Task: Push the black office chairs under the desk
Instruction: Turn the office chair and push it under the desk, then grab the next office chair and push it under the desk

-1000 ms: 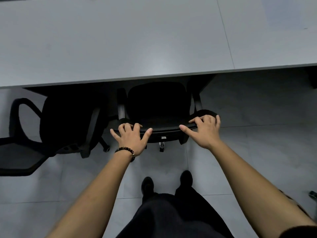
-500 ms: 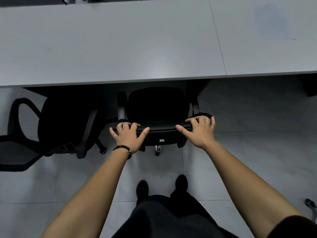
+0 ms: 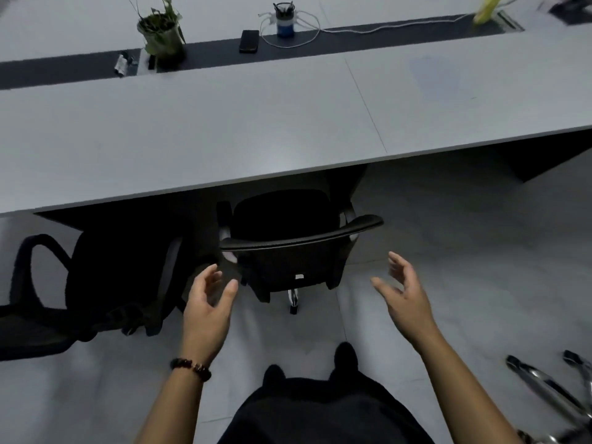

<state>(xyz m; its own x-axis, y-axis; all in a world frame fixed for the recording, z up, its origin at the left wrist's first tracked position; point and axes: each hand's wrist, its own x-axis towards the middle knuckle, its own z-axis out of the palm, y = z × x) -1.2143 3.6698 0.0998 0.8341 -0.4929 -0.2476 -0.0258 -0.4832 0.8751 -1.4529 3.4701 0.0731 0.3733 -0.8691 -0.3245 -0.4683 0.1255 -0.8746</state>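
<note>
Item one: my left hand (image 3: 206,307), fingers spread and slightly curled, holding nothing, hanging in the air just short of the backrest's left end; a beaded bracelet (image 3: 191,368) on that wrist. Item two: my right hand (image 3: 404,294), likewise spread wide and empty, palm turned inward, apart from the backrest's right end. Item three: black office chair (image 3: 290,248), directly ahead, seat tucked beneath the grey desk (image 3: 192,139), backrest and rear castor outside the desk edge. Item four: second black chair (image 3: 105,283), to the left, partly under the desk, turned at an angle, one looped armrest standing out over the floor. Item five, far side of desk: potted plant (image 3: 160,33), dark phone (image 3: 249,41), pen cup (image 3: 284,19) with a white cable (image 3: 384,27) coiled beside it. Item six: chrome chair base (image 3: 551,386), floor, lower right.
</note>
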